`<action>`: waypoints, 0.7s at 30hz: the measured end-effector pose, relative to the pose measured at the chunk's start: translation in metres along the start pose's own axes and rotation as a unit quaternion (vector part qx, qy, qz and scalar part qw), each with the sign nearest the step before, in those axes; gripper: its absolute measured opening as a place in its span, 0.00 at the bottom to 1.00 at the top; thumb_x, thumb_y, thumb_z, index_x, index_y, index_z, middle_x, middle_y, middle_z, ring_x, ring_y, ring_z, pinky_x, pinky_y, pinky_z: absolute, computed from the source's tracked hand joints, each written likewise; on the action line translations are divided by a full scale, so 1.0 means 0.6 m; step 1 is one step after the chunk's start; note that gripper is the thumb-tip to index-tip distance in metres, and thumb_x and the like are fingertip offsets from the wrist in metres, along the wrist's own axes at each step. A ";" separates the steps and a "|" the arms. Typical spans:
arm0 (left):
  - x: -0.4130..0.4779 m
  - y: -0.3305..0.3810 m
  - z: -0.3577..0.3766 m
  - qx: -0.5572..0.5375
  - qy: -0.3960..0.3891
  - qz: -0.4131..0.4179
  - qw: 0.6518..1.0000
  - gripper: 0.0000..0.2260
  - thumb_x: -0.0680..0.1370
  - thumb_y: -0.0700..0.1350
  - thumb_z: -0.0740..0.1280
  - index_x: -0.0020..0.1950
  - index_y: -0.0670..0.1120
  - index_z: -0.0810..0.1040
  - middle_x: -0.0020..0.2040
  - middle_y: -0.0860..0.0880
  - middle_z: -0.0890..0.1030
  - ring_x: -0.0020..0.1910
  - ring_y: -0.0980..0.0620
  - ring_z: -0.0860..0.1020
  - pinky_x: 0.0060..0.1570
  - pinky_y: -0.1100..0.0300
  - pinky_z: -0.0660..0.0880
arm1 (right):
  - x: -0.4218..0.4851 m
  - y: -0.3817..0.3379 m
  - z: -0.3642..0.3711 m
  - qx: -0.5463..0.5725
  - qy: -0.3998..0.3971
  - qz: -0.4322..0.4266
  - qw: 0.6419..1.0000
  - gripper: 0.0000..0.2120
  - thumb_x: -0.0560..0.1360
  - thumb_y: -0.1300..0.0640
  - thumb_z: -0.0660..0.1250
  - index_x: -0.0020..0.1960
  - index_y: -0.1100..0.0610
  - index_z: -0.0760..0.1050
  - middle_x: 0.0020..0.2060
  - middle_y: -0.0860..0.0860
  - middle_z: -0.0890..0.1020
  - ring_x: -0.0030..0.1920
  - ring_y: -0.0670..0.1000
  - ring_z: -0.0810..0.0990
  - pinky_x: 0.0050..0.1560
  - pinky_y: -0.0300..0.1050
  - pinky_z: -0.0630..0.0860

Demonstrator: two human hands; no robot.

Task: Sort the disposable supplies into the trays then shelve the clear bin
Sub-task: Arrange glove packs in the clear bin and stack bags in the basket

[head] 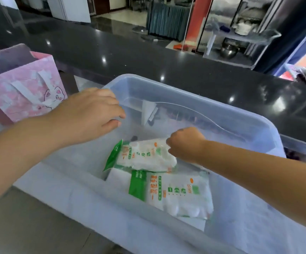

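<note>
Clear bin [212, 114], right hand [184, 143] fisted on upper packet [144, 156]

Green-and-white packets [146, 156] with orange print; pink rabbit-patterned bag [25, 90].

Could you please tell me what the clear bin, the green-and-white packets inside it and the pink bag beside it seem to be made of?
Clear bin: translucent, slightly frosted plastic; its contents show through the walls.
Packets: thin glossy plastic film, wrinkled, printed green and orange.
Pink bag: probably coated paper, with stiff flat panels.

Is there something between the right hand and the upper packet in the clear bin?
No. The right hand is already closed on the upper packet inside the clear bin; nothing visible blocks it.
</note>
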State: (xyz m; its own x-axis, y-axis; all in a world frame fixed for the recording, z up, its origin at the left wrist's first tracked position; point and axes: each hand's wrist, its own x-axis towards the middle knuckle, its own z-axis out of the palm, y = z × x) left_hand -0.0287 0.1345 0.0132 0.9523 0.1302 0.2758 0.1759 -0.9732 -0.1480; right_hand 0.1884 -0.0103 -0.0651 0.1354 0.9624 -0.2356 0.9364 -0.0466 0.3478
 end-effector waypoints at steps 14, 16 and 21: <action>0.087 -0.095 0.090 -0.081 -0.051 0.137 0.986 0.12 0.74 0.54 0.58 0.49 0.55 0.80 0.42 0.58 0.81 0.49 0.55 0.76 0.49 0.58 0.70 | 0.067 -0.088 0.110 0.468 0.119 0.409 0.775 0.14 0.76 0.63 0.61 0.52 0.48 0.61 0.38 0.45 0.73 0.33 0.43 0.73 0.26 0.36 0.67; 0.090 -0.094 0.095 -0.078 -0.055 0.139 0.986 0.12 0.74 0.55 0.58 0.47 0.54 0.80 0.41 0.58 0.81 0.48 0.55 0.76 0.48 0.58 0.72 | 0.059 -0.080 0.106 0.465 0.180 0.426 0.754 0.13 0.76 0.63 0.60 0.48 0.47 0.60 0.35 0.43 0.72 0.32 0.43 0.72 0.26 0.36 0.64; 0.088 -0.084 0.107 -0.076 -0.091 0.165 0.979 0.09 0.75 0.53 0.59 0.43 0.53 0.78 0.38 0.57 0.79 0.45 0.54 0.74 0.47 0.53 0.74 | 0.013 -0.054 0.100 0.389 0.147 0.413 0.811 0.12 0.74 0.57 0.66 0.48 0.51 0.62 0.41 0.48 0.74 0.34 0.49 0.74 0.29 0.38 0.68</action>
State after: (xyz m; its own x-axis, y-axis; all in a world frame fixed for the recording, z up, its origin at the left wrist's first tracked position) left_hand 0.0287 0.2024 -0.0259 0.9822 -0.1779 0.0605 -0.1747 -0.9832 -0.0537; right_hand 0.1783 -0.0170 -0.1327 0.8436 0.5344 0.0525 0.5027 -0.7516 -0.4272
